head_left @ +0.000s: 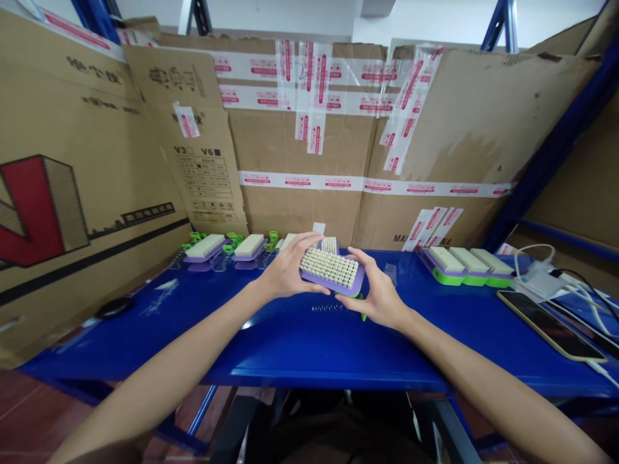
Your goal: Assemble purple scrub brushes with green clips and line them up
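Observation:
A purple-backed scrub brush [331, 267] with cream bristle tufts is held up above the table, its bristle face turned toward me and tilted. My left hand [289, 267] grips its left end, fingers over the top and thumb below. On the right end, my right hand [377, 293] closes with thumb and fingers at the edge. A small green part [363, 309] shows beneath the brush near my right hand; whether it is attached I cannot tell. Under the brush, a thin coiled spring [327, 308] lies on the table. Behind it, another brush [329, 245] is partly hidden.
The blue table [300, 354] carries brushes with green and clear parts [206, 246] at the back left. Several finished-looking green-and-purple brushes [467, 265] stand at the right. A phone [549, 325] and white cables [592, 299] lie far right. Cardboard walls [300, 148] enclose the back.

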`<action>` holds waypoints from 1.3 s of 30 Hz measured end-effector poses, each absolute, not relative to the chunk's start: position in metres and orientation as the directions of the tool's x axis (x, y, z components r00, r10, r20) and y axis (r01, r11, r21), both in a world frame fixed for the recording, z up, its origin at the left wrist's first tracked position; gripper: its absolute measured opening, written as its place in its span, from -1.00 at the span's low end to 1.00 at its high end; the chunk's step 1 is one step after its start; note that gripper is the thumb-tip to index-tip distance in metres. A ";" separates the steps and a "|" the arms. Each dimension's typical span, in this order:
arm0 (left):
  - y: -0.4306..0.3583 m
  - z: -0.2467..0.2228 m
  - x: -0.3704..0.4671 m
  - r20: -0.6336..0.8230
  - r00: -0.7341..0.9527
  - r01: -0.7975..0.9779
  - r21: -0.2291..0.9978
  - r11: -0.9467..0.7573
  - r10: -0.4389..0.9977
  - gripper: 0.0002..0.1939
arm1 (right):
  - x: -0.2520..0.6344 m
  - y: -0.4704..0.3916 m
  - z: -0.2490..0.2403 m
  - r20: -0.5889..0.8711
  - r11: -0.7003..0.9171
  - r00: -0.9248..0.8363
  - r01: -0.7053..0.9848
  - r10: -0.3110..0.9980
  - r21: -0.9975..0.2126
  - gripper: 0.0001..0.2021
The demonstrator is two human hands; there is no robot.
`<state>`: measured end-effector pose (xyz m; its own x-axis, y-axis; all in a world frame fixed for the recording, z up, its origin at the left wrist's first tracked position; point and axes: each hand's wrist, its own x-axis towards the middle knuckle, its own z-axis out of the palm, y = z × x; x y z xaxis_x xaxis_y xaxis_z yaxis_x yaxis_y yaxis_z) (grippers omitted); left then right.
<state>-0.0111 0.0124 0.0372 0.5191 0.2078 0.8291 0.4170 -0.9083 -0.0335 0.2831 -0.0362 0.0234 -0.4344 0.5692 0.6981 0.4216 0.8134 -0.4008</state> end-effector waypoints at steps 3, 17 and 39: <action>0.015 0.033 -0.012 0.810 0.488 0.439 0.094 -0.893 0.326 0.18 | 0.283 -0.037 0.024 0.710 0.824 -0.436 0.414 0.553 -0.387 0.02; 0.005 0.033 0.003 0.879 0.397 0.505 0.031 -0.863 0.264 -0.03 | 0.280 -0.042 0.025 0.722 0.805 -0.402 0.465 0.563 -0.369 -0.09; 0.000 0.032 0.007 0.924 0.332 0.509 -0.004 -0.861 0.191 -0.11 | 0.279 -0.038 0.026 0.749 0.802 -0.360 0.470 0.556 -0.369 -0.06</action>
<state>0.0075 0.0002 0.0316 0.3316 0.1911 0.9239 0.5087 -0.8609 -0.0045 0.2792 -0.0384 0.0259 -0.3596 0.5562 0.7492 0.4703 0.8015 -0.3693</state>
